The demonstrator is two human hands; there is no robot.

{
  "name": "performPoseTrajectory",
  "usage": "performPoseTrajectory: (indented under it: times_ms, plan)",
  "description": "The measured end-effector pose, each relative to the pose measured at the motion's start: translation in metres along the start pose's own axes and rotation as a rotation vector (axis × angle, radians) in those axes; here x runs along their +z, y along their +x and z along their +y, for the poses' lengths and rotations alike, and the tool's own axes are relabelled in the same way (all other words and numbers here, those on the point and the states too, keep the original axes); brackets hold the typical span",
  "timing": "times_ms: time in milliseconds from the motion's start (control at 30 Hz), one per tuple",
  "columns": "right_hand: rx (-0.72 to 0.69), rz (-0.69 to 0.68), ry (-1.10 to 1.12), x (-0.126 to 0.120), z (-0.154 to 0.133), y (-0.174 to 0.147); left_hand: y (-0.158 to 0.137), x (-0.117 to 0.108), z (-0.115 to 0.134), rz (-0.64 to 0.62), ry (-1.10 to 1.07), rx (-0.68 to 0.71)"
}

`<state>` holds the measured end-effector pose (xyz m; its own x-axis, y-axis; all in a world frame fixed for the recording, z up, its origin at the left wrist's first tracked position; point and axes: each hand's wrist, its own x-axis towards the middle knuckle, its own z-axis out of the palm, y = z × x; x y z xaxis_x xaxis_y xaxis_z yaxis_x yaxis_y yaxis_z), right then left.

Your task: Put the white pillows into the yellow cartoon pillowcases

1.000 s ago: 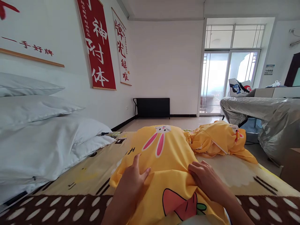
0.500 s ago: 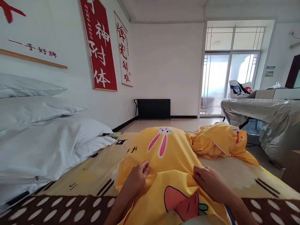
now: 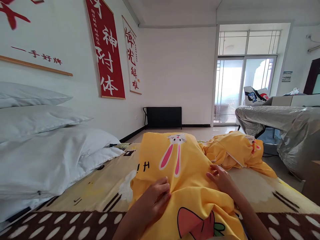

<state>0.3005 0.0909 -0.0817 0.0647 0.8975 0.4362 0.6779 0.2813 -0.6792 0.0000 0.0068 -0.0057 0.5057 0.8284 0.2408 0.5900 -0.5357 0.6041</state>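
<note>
A yellow pillowcase (image 3: 155,150) with a white rabbit face, pink ears and a carrot print lies in front of me, its far part plump and its near part bunched in folds. My left hand (image 3: 158,196) is closed on the fabric at the left of the middle, fingers pinched together. At the right side of the same pillowcase, my right hand (image 3: 221,178) rests on the cloth with its fingers loosely bent and apart. What fills the pillowcase is hidden.
Another crumpled yellow cloth (image 3: 230,150) lies at the right on the patterned blanket (image 3: 100,190). White pillows (image 3: 45,156) are stacked along the left wall. Beyond the right edge stands a table under silvery plastic (image 3: 295,123). A black panel (image 3: 163,116) leans at the far wall.
My left hand has shifted right and slightly down, still closed on fabric. My right hand has moved up and right, its fingers loosened. The pillowcase's far end stands squarer and higher.
</note>
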Motion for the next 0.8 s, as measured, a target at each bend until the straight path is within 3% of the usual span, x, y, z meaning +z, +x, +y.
performPoseTrajectory:
  times_ms: [167,367,500,667,800]
  plan:
    - [-0.026,-0.036,0.105,0.022,0.015,0.006,-0.011,-0.006,0.014,-0.157,-0.040,0.035]
    - [0.012,0.145,0.100,0.024,0.019,0.007,-0.016,-0.011,0.019,-0.250,-0.127,0.092]
    - [-0.018,-0.043,0.188,0.023,0.015,0.006,-0.014,-0.013,0.012,-0.318,-0.194,0.161]
    - [-0.155,-0.103,0.109,0.018,0.005,0.004,-0.014,-0.014,0.010,-0.304,-0.195,0.181]
    - [-0.253,0.042,0.243,0.007,-0.005,-0.002,-0.017,-0.013,0.011,-0.197,-0.167,0.144]
